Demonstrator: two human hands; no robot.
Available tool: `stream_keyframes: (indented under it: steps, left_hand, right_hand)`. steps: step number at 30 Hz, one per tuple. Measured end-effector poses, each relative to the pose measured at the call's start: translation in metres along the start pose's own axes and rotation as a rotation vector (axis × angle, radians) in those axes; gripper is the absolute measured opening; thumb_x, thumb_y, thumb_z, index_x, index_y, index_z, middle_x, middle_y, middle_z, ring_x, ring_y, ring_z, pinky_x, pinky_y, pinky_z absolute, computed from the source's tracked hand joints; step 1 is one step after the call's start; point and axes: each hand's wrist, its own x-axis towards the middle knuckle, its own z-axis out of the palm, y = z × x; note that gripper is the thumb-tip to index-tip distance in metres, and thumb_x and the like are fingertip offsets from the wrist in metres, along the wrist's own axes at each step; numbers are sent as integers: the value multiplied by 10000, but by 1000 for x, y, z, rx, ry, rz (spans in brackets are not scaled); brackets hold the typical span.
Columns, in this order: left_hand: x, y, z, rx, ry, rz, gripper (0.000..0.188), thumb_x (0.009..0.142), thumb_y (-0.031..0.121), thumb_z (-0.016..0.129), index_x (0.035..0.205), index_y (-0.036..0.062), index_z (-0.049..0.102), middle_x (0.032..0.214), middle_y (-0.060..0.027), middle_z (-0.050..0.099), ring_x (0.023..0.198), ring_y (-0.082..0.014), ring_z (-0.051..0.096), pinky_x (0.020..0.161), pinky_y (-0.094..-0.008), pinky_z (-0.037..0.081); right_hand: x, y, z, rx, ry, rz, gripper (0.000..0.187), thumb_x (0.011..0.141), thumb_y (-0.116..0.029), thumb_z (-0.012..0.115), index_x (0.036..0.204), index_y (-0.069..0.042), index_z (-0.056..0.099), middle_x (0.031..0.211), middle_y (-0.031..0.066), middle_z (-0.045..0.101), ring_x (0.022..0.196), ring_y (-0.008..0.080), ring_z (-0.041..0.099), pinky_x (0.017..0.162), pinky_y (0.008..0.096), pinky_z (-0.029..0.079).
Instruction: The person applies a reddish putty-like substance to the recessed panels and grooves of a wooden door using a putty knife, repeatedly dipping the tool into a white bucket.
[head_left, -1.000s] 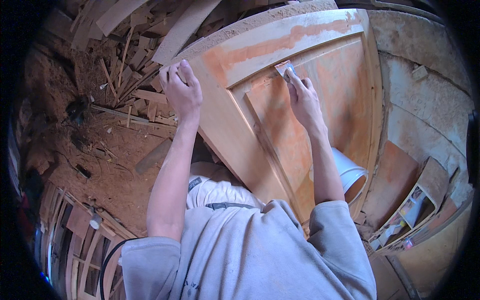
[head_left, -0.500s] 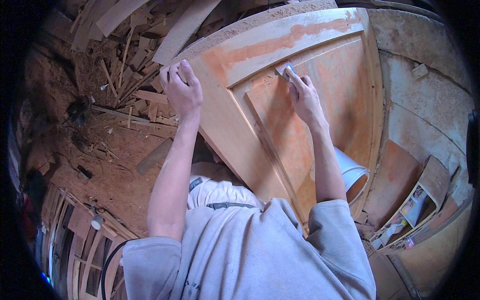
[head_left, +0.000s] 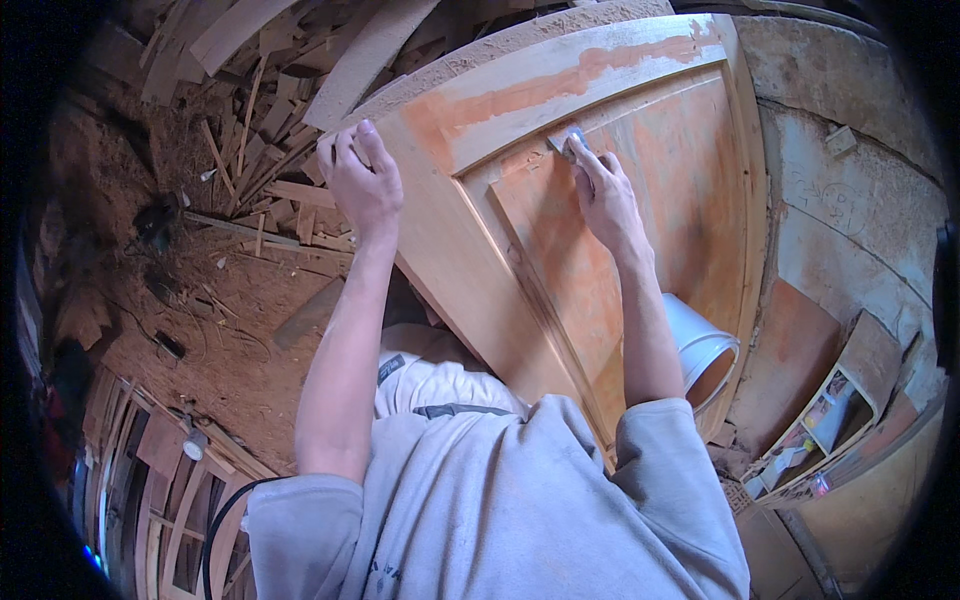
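Head view: a framed wooden door (head_left: pixel 480 285) lies under both hands, with orange smears (head_left: pixel 590 70) across its top rail and blotches over its raised panel (head_left: pixel 670 180). The right hand (head_left: pixel 608 200) is above the upper part of the door, its grip pinching a small scraper (head_left: pixel 575 134) at the raised panel's top edge (the fingers hide much of the tool). At the door's left edge is the left hand (head_left: pixel 364 185), its grip curled inward; I cannot tell whether it encloses anything or touches the wood. A white tub (head_left: pixel 688 325) stands out over the door's lower right part, beside the right forearm (head_left: pixel 650 335). Left of the door, wood scraps (head_left: pixel 285 110) litter a dusty floor (head_left: pixel 250 350); right of it are pale slabs (head_left: pixel 840 245).
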Motion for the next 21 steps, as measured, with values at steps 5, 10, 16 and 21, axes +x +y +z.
stream_keyframes:
  steps: [5,10,16,21]
  left_hand:
    - [0,-4,0,30,19,8,470,1035,386,467,961,-52,619,996,-205,565,1000,-355,561,887,-451,441]
    - [0,2,-2,34,-7,2,480,1037,396,461,950,-50,618,993,-205,566,994,-356,561,882,-455,442]
    - [0,2,-1,29,2,12,485,1040,397,454,932,-51,607,983,-212,560,979,-366,553,870,-464,439]
    - [-1,2,-2,26,-2,-14,479,1041,392,459,903,-47,593,958,-209,554,976,-362,549,865,-466,433]
  right_hand:
    - [-2,-8,-18,-41,-122,63,390,979,-120,566,1366,-170,578,934,190,591,861,359,607,786,447,499]
    - [3,-8,-13,-41,-88,72,377,981,-137,564,1355,-180,581,950,196,597,882,371,615,803,459,508]
    - [-1,-3,0,61,17,24,376,972,-115,578,1346,-151,599,923,192,601,836,353,610,764,435,491]
    - [-2,-3,-15,-24,-75,25,395,963,-114,582,1354,-169,585,946,192,602,859,365,628,780,453,515]
